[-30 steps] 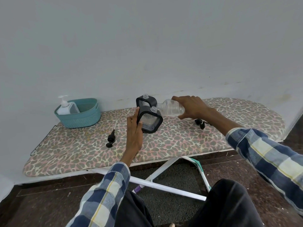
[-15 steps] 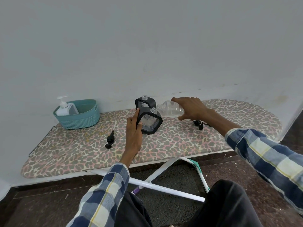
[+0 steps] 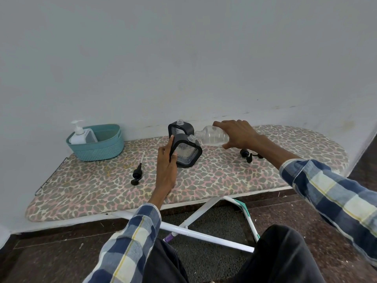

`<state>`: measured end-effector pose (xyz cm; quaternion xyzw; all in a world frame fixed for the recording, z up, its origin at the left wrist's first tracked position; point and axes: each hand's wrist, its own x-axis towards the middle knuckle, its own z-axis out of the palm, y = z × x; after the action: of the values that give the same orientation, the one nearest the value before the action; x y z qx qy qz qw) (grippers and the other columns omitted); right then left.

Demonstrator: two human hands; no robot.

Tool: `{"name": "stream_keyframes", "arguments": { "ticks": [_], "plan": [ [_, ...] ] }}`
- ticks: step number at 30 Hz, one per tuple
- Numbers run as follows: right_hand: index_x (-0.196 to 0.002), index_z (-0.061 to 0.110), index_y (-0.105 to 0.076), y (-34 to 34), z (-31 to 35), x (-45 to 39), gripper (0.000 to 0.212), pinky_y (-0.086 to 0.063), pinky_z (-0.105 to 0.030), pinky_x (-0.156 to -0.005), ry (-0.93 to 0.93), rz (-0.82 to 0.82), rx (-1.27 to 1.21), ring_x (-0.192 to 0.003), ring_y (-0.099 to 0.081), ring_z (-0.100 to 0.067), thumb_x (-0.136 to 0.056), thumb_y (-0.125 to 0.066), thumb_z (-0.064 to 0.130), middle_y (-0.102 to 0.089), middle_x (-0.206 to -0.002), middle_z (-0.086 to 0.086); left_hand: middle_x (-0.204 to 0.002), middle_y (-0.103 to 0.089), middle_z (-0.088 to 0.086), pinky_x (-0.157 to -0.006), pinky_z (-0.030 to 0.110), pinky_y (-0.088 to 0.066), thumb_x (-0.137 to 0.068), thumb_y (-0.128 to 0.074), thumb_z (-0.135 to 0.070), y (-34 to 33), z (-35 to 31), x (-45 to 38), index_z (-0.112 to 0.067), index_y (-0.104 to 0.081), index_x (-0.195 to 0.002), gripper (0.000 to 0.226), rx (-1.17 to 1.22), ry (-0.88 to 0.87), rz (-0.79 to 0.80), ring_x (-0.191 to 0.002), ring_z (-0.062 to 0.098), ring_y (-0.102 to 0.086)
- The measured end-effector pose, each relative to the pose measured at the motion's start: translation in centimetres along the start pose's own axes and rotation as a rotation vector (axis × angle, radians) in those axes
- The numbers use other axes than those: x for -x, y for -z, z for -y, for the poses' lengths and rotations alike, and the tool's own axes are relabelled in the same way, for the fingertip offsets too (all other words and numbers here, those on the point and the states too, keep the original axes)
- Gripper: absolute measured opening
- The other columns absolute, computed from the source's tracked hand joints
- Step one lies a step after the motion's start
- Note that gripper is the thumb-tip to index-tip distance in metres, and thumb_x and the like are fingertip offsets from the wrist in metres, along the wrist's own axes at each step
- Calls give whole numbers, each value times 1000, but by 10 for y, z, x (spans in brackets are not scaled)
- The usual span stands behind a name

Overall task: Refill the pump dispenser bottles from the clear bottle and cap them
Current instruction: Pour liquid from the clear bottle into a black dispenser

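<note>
The left hand [image 3: 166, 160] covers the left edge of the near dispenser [image 3: 186, 151], so how far its fingers wrap round the back cannot be seen; the thumb lies along the black frame and the hand grips that side, steadying the dispenser, which leans a little to the right. Whether liquid is running cannot be made out, and the level behind the ribbed panel is not readable. The far dispenser [image 3: 180, 129] stands just behind, its lower part hidden by the near one, its clear threaded neck open.

The right hand [image 3: 237, 133] is curled over the clear bottle [image 3: 212, 136], fingers on top and thumb beneath, holding it tipped on its side with the mouth just beside the near dispenser's open neck – touching or a hair apart, I cannot tell. The bottle's base is hidden in the palm.

One pump [image 3: 137, 174] lies on the board [image 3: 224, 176] left of the left hand, its thin tube faint against the leopard print. A second pump [image 3: 247, 154] lies below the right wrist, partly covered by the arm.

At the board's left end a teal basket [image 3: 98, 147] holds a white pump bottle [image 3: 78, 134] – its lower half behind the rim. Both plaid sleeves run out of frame.
</note>
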<state>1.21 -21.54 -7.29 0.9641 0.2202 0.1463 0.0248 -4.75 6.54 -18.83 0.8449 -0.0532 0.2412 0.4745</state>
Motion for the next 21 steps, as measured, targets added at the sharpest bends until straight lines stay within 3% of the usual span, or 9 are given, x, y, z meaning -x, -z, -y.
{"name": "stream_keyframes", "arguments": {
  "ticks": [11, 21],
  "plan": [
    [-149, 32, -42, 8, 1, 0, 81, -40, -35, -70, 3, -6, 40, -82, -53, -24, -82, -86, 42, -66, -117, 3, -131, -42, -5, -83, 8, -41, -118, -38, -27, 0, -2, 0, -48, -28, -168, 56, 0, 9, -4, -109, -8, -48],
    [-147, 31, -44, 15, 3, 1, 76, -40, -35, -68, 12, -3, 78, -81, -50, -22, -83, -85, 40, -65, -116, 3, -129, -43, -5, -87, 15, -43, -117, -40, -25, -1, 1, -1, -50, -30, -168, 57, 33, 21, 1, -112, 1, -51]
  ]
}}
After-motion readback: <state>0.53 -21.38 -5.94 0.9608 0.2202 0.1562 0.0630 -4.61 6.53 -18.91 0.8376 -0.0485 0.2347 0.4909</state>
